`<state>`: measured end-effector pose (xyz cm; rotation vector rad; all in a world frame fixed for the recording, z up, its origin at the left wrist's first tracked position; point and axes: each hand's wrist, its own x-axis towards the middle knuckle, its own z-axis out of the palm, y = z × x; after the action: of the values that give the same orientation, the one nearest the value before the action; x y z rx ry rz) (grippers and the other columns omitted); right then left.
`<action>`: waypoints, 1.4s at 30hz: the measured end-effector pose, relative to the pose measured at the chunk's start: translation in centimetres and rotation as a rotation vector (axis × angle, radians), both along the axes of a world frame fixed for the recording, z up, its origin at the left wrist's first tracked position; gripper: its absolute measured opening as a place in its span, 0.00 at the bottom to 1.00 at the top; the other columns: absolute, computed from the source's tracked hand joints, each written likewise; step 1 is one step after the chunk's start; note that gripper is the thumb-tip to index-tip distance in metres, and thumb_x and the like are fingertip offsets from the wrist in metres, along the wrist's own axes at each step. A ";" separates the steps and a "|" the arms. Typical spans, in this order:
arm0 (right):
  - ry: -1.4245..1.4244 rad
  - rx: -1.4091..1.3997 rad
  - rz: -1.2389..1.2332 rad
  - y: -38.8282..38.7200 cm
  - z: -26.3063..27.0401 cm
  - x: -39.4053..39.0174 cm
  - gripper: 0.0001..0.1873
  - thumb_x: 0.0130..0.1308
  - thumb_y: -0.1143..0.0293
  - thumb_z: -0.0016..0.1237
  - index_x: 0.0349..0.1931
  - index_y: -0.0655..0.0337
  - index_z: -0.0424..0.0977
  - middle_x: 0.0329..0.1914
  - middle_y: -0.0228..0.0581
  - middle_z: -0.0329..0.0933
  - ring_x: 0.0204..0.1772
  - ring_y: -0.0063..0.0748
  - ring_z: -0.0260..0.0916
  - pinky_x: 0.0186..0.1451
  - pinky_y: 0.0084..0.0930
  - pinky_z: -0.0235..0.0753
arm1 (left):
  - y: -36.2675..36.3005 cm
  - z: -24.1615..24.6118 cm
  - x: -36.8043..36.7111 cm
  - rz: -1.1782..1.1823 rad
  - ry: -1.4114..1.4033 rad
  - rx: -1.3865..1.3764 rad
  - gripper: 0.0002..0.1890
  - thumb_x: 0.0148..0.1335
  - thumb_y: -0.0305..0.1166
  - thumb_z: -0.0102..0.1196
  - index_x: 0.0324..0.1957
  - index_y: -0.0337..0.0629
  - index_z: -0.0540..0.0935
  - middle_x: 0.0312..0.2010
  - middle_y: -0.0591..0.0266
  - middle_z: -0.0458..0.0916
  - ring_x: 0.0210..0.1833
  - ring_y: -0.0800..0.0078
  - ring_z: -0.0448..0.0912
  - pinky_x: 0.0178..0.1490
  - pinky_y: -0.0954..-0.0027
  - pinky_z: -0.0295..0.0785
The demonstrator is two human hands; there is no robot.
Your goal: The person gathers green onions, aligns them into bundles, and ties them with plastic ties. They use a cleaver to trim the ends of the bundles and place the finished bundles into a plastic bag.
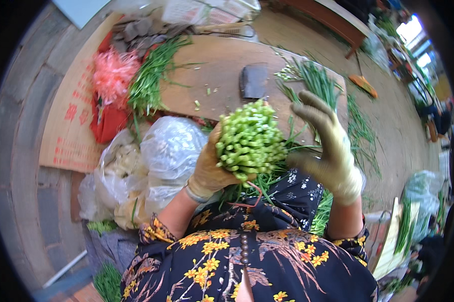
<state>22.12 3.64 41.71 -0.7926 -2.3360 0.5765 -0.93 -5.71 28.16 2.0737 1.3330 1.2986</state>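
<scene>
My left hand (208, 162), in a yellowish work glove, grips a thick bundle of green vegetable stalks (251, 139), their cut ends turned up toward me. Green leaves (266, 185) hang under it over my lap, and a loop of pink tie (258, 196) dangles below the left hand. To the right of the bundle, my gloved right hand (327, 151) is raised with fingers spread and nothing in them; its fingertips are blurred. Just beyond the bundle, a dark, broad blade like a cleaver's (254, 81) lies on the wooden board (211, 56).
Loose green leaves (151, 79) and pink plastic strips (115, 73) lie at the board's left. More green stalks (317, 79) rest at its right. Clear plastic bags (174, 143) sit left of my lap. Leaf scraps (360, 136) litter the floor beside the board.
</scene>
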 end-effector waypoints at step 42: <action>-0.450 -0.451 1.148 -23.5 -11.3 -33.0 0.48 0.55 0.79 0.53 0.77 0.59 0.45 0.71 0.58 0.63 0.70 0.51 0.66 0.70 0.32 0.66 | -32.3 -2.5 -14.2 0.792 -1.885 0.536 0.27 0.59 0.46 0.66 0.57 0.44 0.77 0.47 0.59 0.83 0.48 0.64 0.82 0.56 0.60 0.78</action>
<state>-10.92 -19.89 30.38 0.4267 -2.9861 1.5526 -15.11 -37.98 25.69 -0.3196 0.6698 2.7601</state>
